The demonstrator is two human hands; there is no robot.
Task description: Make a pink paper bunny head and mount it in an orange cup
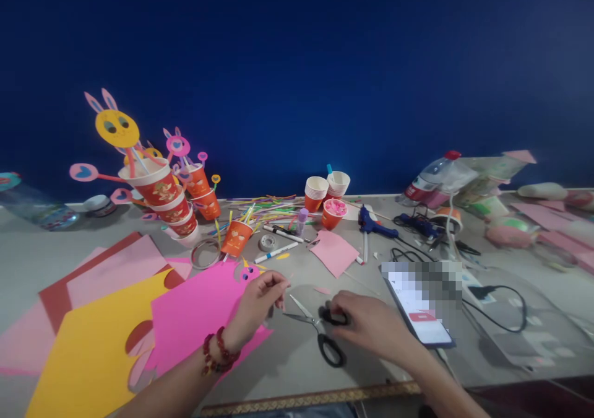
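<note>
A pair of scissors with black handles lies at the table's front, blades parted and pointing up-left. My right hand has its fingers closed around the upper handle loop; the lower loop sits free on the table. Just left of the blades is my left hand, thumb and fingers pinched together. What they hold, if anything, is too small to make out. Bright pink paper lies under my left wrist. A small pink cut-out face with eyes rests beyond my left hand.
Yellow paper lies left. Decorated stacked cups with a yellow bunny face stand behind it. Pipe cleaners, white tape, a pink sheet and a blue glue gun are farther back. A phone lies right.
</note>
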